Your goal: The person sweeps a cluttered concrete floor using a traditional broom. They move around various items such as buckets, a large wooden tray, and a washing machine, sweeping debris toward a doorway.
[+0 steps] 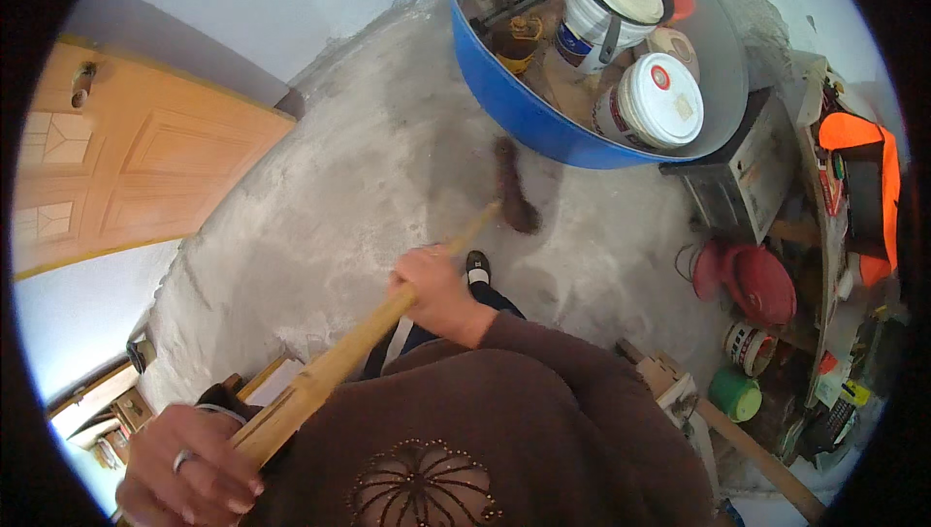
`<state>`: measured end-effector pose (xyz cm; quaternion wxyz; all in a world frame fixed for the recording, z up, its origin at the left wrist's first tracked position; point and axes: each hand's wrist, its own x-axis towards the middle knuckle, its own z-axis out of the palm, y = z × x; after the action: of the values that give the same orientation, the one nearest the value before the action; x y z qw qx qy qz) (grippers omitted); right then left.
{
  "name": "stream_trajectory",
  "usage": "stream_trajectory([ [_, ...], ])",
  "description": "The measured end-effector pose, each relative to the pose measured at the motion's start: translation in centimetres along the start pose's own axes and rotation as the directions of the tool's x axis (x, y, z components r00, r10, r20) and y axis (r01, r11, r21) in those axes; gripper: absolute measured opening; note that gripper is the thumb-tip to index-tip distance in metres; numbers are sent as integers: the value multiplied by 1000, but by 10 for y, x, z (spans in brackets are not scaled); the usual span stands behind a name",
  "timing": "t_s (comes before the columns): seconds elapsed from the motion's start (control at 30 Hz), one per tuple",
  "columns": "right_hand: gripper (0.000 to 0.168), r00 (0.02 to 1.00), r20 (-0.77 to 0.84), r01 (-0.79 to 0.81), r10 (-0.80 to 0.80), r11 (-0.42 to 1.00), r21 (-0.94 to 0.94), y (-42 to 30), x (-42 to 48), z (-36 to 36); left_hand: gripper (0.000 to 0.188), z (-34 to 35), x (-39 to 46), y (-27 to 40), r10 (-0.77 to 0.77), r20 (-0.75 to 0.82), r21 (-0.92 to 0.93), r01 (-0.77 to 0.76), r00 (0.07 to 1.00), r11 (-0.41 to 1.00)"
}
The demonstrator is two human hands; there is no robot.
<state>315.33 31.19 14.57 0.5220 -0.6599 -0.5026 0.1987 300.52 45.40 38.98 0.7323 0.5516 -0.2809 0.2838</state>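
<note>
A long light wooden pole [364, 327] runs slantwise across the view in front of my body. My right hand [440, 294] is closed around its middle. Near the lower left, my left hand [189, 465], with a ring on one finger, grips the thick near end. The pole's thin far end reaches a dark brown elongated shape [518, 196] on the grey concrete floor [349, 185]. It looks like a broom head, but blur hides its details and how it joins the pole. One dark shoe [477, 267] shows just beyond my right hand.
A big blue round tub [524, 131] holds lidded white buckets [662, 101] and other containers. At the right are a dark metal box [734, 163], a red basin [760, 283], a green bucket [734, 392] and a cluttered shelf [814, 236]. A wooden door [160, 156] stands left.
</note>
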Motion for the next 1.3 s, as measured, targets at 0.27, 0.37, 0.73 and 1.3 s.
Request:
stream_trajectory([
  [0.27,16,986,-31,-166,164,983,-82,85,-48,16,20,8,-52,-80,-257,-602,102,392,756,914],
  [0.37,14,998,-28,-51,53,997,56,59,-8,60,18,-3,-37,-47,-126,-597,266,344,792,901],
  [0.73,22,954,236,167,-184,982,89,-27,109,70,27,-17,2,29,78,-174,612,46,982,789],
  [1.3,19,772,-96,-626,628,778,57,251,149,-116,19,-237,120,-270,-143,-809,346,659,570,668],
])
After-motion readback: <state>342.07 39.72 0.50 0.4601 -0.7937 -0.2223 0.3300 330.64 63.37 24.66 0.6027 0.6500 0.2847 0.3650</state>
